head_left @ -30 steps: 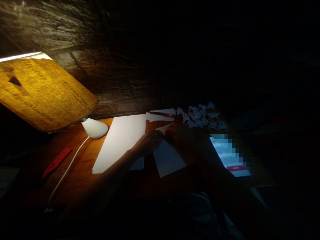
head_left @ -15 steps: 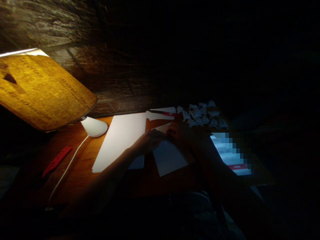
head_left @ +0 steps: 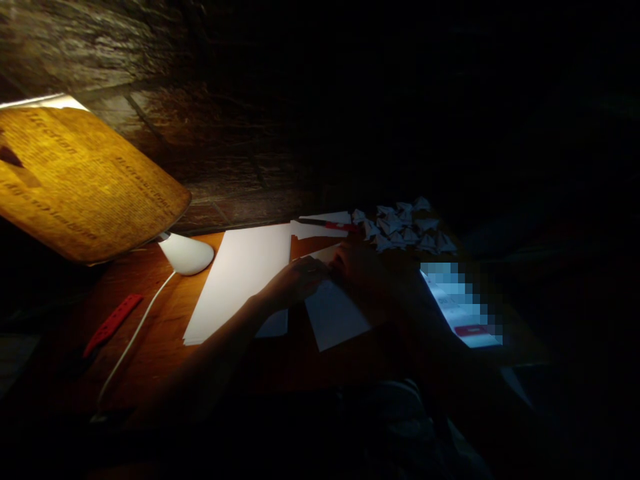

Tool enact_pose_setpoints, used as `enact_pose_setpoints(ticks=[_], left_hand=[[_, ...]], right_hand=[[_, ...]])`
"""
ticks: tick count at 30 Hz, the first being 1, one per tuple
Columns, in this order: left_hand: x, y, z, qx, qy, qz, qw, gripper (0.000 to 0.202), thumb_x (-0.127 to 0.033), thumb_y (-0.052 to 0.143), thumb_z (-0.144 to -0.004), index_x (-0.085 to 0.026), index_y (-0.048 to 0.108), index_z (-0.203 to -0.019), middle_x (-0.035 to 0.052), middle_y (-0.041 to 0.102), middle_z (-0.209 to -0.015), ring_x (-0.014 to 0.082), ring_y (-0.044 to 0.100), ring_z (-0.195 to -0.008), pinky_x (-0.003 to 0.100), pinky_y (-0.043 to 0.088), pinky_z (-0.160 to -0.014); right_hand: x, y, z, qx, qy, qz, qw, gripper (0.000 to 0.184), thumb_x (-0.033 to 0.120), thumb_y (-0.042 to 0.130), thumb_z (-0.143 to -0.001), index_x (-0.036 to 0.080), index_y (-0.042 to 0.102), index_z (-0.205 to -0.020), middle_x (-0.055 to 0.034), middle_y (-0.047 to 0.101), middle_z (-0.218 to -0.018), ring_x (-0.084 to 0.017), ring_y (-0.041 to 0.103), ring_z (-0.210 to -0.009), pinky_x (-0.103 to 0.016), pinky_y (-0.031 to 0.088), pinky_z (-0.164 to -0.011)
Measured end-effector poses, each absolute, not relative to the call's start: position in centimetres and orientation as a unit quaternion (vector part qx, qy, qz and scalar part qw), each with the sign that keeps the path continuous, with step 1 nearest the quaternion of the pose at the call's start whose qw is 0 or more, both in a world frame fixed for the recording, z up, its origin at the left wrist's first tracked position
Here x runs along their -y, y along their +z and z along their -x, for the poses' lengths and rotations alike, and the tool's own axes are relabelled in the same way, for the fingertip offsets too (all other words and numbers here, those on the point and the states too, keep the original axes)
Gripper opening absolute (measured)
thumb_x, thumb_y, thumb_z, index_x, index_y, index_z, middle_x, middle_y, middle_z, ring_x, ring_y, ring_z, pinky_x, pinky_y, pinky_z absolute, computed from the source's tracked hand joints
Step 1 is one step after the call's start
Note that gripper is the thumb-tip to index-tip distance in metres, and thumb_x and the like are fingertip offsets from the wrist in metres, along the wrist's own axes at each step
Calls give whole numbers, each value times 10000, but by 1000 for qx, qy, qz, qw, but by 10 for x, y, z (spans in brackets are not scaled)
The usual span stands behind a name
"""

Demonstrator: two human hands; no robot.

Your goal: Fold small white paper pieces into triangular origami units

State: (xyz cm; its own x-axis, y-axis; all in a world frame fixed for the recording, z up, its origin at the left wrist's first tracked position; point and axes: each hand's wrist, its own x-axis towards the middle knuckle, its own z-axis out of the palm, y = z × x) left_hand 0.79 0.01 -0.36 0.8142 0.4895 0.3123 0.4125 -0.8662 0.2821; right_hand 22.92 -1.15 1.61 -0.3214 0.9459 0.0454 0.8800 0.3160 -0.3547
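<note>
A white sheet of paper lies at the middle of the wooden table, partly covered by my two hands. My left hand is closed at the sheet's left side, its fingertips meeting those of the other hand over the paper. Across from it, my right hand is closed too, with fingers curled on the sheet's upper part. Deep shadow hides the exact grip of the fingertips. To the left of my hands rests a stack of white paper.
A lamp with a printed shade and white base stands left, its cord trailing forward. A red strap-like object lies nearby. Behind are a red-and-black cutter and several folded paper pieces. A lit screen lies right.
My hands stay over the sheet, with the right fingers slightly shifted and drawn closer to the left ones. The whole view has moved very slightly.
</note>
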Motion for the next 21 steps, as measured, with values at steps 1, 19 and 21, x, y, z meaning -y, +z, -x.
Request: enact_pose_setpoints(ticks=[1, 19, 21], left_hand=[[0, -4, -8, -238, 190, -947, 100, 252, -163, 558, -991, -236, 739, -1151, 80, 749, -1150, 206, 675, -1094, 359, 581, -954], [1, -2, -9, -242, 189, -946, 100, 254, -150, 550, -982, -218, 727, -1150, 85, 744, -1123, 217, 674, -1088, 389, 583, -972], [1, -2, -9, -245, 188, -946, 99, 238, -161, 550, -991, -211, 718, -1151, 82, 744, -1123, 219, 670, -1091, 393, 583, -973]], right_hand=[[11, 16, -229, 803, 129, 569, 119, 221, 294, 534, -1039, 152, 700, -1002, -104, 712, -1121, -185, 649, -938, -287, 398, -736], [12, 13, -225, 796, 119, 580, 128, 221, 313, 553, -1037, 158, 703, -987, -89, 722, -1092, -184, 660, -946, -290, 406, -740], [11, 12, -226, 794, 124, 580, 132, 218, 316, 559, -1037, 160, 707, -1000, -87, 722, -1100, -181, 656, -954, -287, 402, -743]])
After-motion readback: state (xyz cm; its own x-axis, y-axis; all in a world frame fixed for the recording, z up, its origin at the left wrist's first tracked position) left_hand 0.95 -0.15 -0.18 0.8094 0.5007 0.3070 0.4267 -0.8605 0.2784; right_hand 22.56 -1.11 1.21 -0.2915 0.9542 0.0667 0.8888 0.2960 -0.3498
